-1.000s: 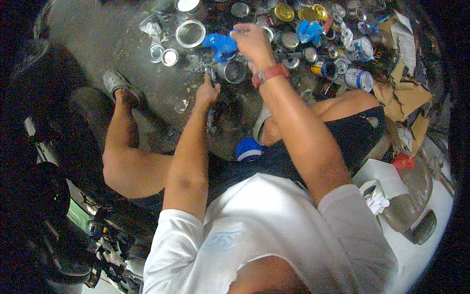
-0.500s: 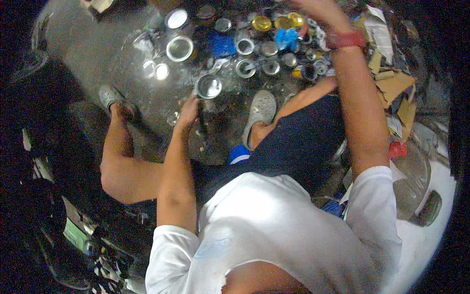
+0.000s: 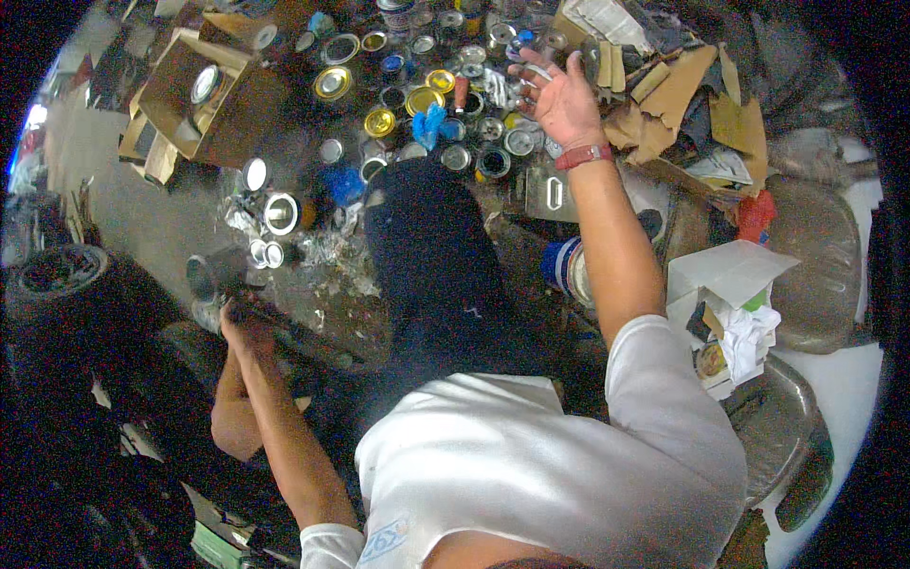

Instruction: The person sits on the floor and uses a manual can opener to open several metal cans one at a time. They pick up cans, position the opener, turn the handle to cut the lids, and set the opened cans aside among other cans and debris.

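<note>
My left hand (image 3: pixel 245 322) is low at the left, closed on the rim of a grey metal can (image 3: pixel 220 273). The can is tilted, and blur softens its outline. At the upper right my right hand (image 3: pixel 569 106) is palm up with fingers spread, over the paint cans and lids. A thin pale strip (image 3: pixel 537 70) shows across its fingers; whether it is held I cannot tell. Near it are a jar-like can with a dark inside (image 3: pixel 493 163), a yellow lid (image 3: pixel 424 100) and a crumpled blue plastic piece (image 3: pixel 429 126).
An open cardboard box (image 3: pixel 204 100) stands at the far left. Torn cardboard (image 3: pixel 682 95) is piled at the right. A white box with crumpled paper (image 3: pixel 725 275) sits by brown chairs (image 3: pixel 810 266). A blue and white bucket (image 3: pixel 569 270) is beside my right arm.
My left hand has carried the can left and down. My right hand has turned palm up, its fingers now spread. The view has shifted, bringing the cardboard box and white box into sight.
</note>
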{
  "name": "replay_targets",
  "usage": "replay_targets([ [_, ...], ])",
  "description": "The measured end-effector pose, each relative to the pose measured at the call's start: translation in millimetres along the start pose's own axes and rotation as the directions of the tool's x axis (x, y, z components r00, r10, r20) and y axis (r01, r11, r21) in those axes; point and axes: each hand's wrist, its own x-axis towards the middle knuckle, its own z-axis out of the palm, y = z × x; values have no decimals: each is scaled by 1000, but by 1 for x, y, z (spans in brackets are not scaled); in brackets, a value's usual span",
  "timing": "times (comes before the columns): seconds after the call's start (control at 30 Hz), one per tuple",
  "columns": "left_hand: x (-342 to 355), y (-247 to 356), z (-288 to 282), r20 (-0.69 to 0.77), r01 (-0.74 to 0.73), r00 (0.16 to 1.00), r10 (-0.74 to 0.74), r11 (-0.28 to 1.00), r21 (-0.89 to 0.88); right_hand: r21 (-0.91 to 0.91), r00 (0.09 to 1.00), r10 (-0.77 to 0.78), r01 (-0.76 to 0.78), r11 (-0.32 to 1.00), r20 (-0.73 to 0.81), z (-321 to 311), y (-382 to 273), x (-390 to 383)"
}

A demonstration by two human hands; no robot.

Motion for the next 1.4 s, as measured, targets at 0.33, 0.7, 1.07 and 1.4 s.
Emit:
replay_targets([
  [0.33,-25,55,47,109,-57,992,58,998,-14,-910,882,-415,-37,412,-224,-108,-20,21],
  [0.7,4,-75,37,11,203,979,-203,978,-55,-915,862,-487,-302,-268,-142,-143,-26,58],
  [1.07,-3,-130,72,-229,494,863,-450,846,199,-910,937,-291,-282,-303,-193,-130,-1,36],
  [1.4,29,-168,33,-102,459,887,-450,882,105,-950,971,-105,181,-252,213,8,107,41],
])
